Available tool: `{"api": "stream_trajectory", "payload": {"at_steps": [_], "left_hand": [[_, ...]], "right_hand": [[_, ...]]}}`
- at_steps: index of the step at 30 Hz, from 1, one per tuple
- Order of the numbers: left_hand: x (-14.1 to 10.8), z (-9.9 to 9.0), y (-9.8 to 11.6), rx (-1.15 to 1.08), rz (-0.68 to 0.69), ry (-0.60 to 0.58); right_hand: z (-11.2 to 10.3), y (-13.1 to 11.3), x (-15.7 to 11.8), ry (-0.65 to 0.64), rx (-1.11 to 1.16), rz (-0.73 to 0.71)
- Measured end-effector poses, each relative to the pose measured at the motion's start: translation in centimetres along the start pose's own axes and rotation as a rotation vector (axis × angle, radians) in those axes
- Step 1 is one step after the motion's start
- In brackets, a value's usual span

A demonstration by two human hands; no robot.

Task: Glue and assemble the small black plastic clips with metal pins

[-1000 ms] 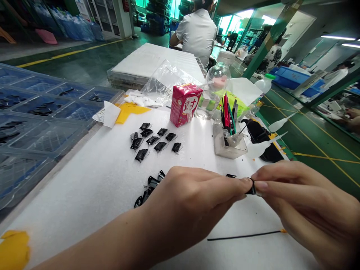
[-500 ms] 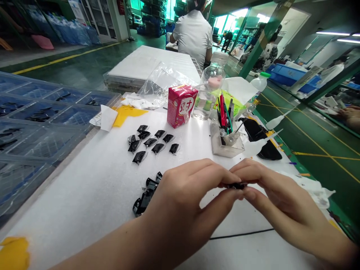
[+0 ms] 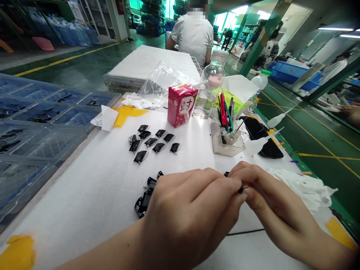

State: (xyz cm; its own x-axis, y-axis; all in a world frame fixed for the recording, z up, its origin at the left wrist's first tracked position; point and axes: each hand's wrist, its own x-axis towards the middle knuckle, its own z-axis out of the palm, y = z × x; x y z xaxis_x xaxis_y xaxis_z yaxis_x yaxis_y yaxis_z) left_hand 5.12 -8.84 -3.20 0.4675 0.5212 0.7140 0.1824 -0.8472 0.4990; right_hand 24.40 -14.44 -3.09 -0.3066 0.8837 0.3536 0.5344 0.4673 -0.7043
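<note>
green-painted workshop floor is stretching away past a white foam-topped table, and a co-worker in a white shirt is sitting with their back turned, well ahead of the hands. the left hand and the right hand are meeting just above the table, both pinching a small black part between their fingertips (only a sliver of it is showing, so its shape is hard to tell). a tiny black piece is lying just beyond the fingers, and a thin black cord is running across the table just below the hands. a heap of black plastic pieces is sitting beside the left hand, partly hidden behind it, while a cluster of similar black pieces is lying further ahead. to the left of the hands, a divided blue tray is holding more black pieces. ahead and to the right, a clear plastic box is standing packed with pens, near a red-and-white carton. a crumpled white cloth is lying just right of the right hand.
</note>
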Motion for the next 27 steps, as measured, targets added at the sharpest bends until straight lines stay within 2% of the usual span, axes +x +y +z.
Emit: {"api": "stream_trajectory", "payload": {"at_steps": [2, 3, 7, 9, 13, 17, 24, 27], "left_hand": [[0.5, 0.0, 0.1, -0.157, -0.107, 0.004], [0.8, 0.0, 0.1, -0.273, -0.212, -0.010], [1.6, 0.1, -0.3, -0.819, -0.781, -0.203], [1.8, 0.2, -0.6, -1.042, -0.972, -0.284], [1.6, 0.4, -1.1, -1.316, -1.227, -0.336], [1.5, 0.4, -1.1, -1.459, -1.326, -0.399], [1.3, 0.6, -1.3, -1.500, -1.329, -0.448], [1.1, 0.6, -1.4, -1.498, -1.340, -0.458]], "right_hand": [[0.1, -0.1, 0.0, 0.015, -0.003, 0.014], [0.1, -0.1, 0.0, 0.026, -0.014, 0.018], [0.1, 0.2, -0.1, 0.126, -0.021, -0.055], [-0.2, 0.5, -0.2, 0.165, -0.017, -0.107], [-1.2, 0.7, -0.1, 0.045, -0.157, -0.168], [-1.7, 0.7, -0.1, 0.034, -0.272, -0.226], [-1.0, 0.3, -0.3, 0.042, -0.430, -0.392], [-1.1, 0.1, -0.2, 0.028, -0.424, -0.396]]}}
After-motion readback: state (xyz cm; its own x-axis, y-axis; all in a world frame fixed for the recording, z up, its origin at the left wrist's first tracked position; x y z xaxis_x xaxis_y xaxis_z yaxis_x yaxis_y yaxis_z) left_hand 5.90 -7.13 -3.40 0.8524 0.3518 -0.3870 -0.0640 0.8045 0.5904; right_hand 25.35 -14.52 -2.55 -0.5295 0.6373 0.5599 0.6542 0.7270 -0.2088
